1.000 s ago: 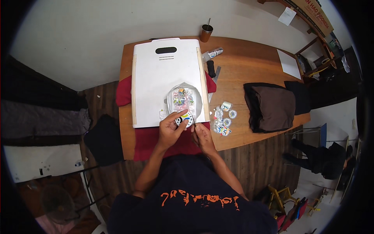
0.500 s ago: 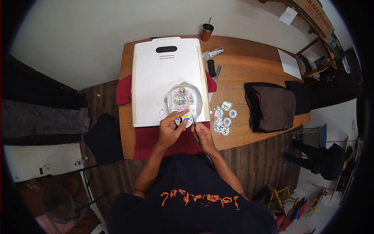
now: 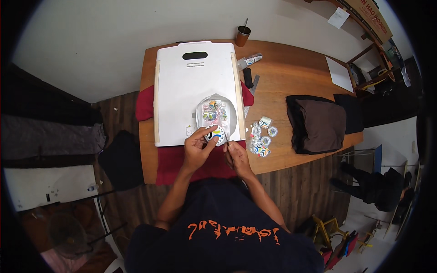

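Observation:
My left hand (image 3: 195, 149) is closed on a round white disc (image 3: 215, 136) with a bold pattern in black, yellow and blue, thumb on its face. A thin dark pointed tool (image 3: 226, 137), too small to name, is pinched in my right hand (image 3: 237, 158). Its tip meets or nearly meets the disc's right edge. Just beyond both hands, a round whitish bag or lining (image 3: 233, 116) on the white board (image 3: 175, 100) holds colourful printed pieces (image 3: 210, 113) with clear film. The board has an oval handle slot and lies over red cloth (image 3: 177, 166).
Right of the board, several round patterned pieces and clear scraps (image 3: 260, 144) lie on the wooden table (image 3: 291, 68). A metal ruler (image 3: 256, 82), a clear tube (image 3: 251, 60) and a brown cup (image 3: 242, 36) are farther back. Folded dark clothes (image 3: 318, 123) lie at the right.
The disc has turned a little in my left hand, and more of its face shows. My right hand with the thin tool stays almost in place.

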Demonstrator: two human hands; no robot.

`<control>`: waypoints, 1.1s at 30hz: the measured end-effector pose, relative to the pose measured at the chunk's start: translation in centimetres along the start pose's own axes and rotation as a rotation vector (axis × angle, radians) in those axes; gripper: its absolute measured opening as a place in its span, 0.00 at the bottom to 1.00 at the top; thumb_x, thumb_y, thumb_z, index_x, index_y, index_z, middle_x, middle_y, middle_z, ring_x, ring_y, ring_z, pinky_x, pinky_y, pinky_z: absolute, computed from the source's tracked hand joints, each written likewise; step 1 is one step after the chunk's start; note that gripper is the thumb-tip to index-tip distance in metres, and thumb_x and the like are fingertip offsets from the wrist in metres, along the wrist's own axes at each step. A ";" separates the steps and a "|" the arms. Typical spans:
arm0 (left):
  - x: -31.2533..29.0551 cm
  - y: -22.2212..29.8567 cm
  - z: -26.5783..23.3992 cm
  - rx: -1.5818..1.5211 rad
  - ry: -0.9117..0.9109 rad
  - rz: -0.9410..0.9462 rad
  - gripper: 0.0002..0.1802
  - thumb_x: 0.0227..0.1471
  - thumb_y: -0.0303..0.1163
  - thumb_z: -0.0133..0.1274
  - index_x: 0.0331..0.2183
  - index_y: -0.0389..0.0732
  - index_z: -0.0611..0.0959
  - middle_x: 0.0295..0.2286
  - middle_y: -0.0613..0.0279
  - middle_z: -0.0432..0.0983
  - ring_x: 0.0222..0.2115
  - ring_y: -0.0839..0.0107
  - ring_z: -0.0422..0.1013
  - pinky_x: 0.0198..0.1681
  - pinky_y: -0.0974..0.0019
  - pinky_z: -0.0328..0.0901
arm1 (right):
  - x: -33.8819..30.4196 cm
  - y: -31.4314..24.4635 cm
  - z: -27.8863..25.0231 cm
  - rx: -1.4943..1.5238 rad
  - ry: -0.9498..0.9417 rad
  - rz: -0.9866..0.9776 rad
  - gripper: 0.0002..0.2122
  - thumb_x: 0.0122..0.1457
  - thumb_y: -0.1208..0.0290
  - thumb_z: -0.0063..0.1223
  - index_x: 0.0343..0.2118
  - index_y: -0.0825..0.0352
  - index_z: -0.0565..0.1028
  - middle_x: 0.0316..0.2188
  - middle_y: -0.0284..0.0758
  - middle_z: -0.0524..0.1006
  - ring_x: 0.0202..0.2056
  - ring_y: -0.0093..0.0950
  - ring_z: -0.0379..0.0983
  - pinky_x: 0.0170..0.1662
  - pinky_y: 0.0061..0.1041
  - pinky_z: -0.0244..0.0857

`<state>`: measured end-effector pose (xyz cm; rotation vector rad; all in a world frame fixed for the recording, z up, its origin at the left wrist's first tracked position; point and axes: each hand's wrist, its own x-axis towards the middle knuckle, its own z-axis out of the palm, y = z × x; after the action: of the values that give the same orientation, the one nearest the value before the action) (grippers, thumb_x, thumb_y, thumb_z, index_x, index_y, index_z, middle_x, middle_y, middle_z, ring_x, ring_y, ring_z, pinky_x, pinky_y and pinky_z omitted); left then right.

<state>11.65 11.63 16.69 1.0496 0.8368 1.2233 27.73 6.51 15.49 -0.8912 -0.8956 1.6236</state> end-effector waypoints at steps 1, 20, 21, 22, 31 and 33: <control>0.0 -0.1 0.0 0.025 0.003 0.001 0.16 0.51 0.15 0.56 0.45 0.28 0.80 0.36 0.61 0.74 0.38 0.77 0.72 0.40 0.76 0.65 | 0.0 -0.1 0.1 -0.001 0.010 0.003 0.14 0.70 0.58 0.38 0.35 0.64 0.67 0.12 0.21 0.57 0.12 0.12 0.47 0.15 0.15 0.40; -0.1 0.1 0.9 0.073 0.052 0.073 0.16 0.52 0.12 0.54 0.45 0.26 0.80 0.36 0.59 0.75 0.37 0.79 0.71 0.39 0.78 0.66 | -0.1 0.5 0.1 0.030 0.020 -0.015 0.14 0.70 0.57 0.38 0.35 0.64 0.67 0.12 0.21 0.57 0.12 0.12 0.47 0.15 0.16 0.40; -0.1 0.1 0.9 0.073 0.049 0.078 0.16 0.52 0.12 0.54 0.45 0.26 0.80 0.36 0.59 0.75 0.36 0.79 0.71 0.39 0.78 0.66 | -0.1 0.3 0.2 0.028 0.023 -0.009 0.14 0.70 0.57 0.38 0.35 0.64 0.67 0.12 0.21 0.57 0.12 0.12 0.47 0.15 0.16 0.40; -0.1 0.1 0.8 0.073 0.046 0.083 0.16 0.52 0.12 0.54 0.45 0.26 0.80 0.35 0.59 0.75 0.36 0.79 0.71 0.39 0.78 0.66 | -0.1 0.3 0.2 0.025 0.025 -0.002 0.14 0.70 0.57 0.38 0.35 0.64 0.67 0.12 0.21 0.57 0.12 0.12 0.47 0.15 0.16 0.40; 0.0 0.5 1.2 0.073 0.055 0.069 0.16 0.52 0.13 0.55 0.45 0.27 0.80 0.35 0.60 0.75 0.36 0.80 0.70 0.38 0.79 0.65 | -0.1 0.4 0.1 -0.037 0.025 0.000 0.17 0.70 0.55 0.34 0.34 0.65 0.66 0.10 0.24 0.56 0.11 0.15 0.48 0.16 0.17 0.45; 0.0 0.1 0.9 0.077 0.052 0.077 0.16 0.52 0.13 0.55 0.45 0.27 0.80 0.35 0.61 0.75 0.35 0.80 0.70 0.38 0.79 0.65 | 0.0 0.3 0.2 -0.044 0.023 -0.003 0.17 0.70 0.55 0.34 0.34 0.65 0.66 0.10 0.24 0.56 0.11 0.15 0.48 0.16 0.17 0.45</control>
<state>12.51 11.49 17.08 1.1246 0.8965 1.2962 27.48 6.41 15.30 -0.9371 -0.9191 1.5930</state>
